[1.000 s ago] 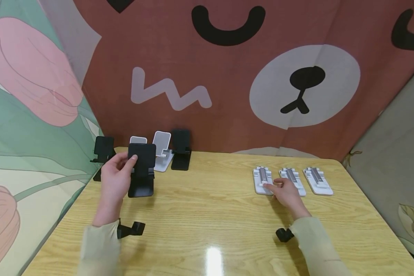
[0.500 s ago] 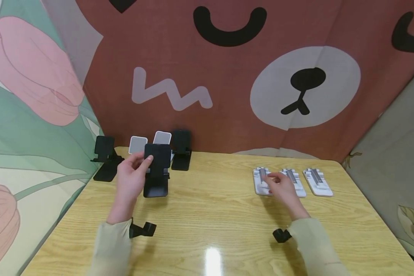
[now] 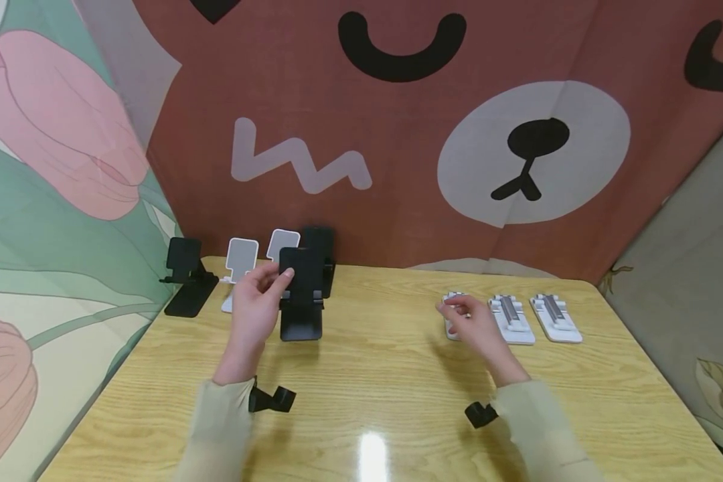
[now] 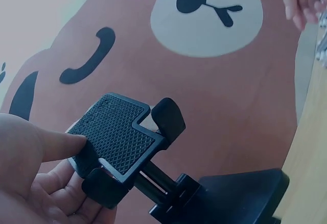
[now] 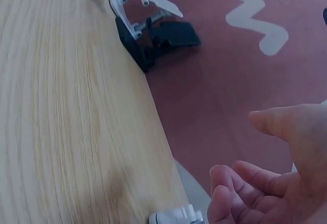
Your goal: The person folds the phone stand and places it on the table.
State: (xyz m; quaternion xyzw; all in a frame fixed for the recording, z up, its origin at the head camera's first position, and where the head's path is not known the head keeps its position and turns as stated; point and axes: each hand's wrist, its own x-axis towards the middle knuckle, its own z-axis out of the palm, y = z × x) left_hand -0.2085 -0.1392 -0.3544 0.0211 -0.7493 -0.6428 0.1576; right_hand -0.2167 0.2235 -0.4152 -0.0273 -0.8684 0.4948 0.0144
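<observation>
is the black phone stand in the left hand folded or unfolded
The phone stand is unfolded: its plate sits apart from its base, rods showing between.

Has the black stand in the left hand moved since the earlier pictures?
Yes, to the right: in the head view, the black stand in the left hand was below the pale zigzag's left end; now it is below its middle.

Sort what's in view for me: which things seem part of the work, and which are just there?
Likely part of the work:
black stand, pinched by the left hand
three folded white stands, the leftmost near the right hand
two open black stands and two open white stands, farther back

Probably just there:
wooden table
bear-print cloth
flower-print cloth
</observation>
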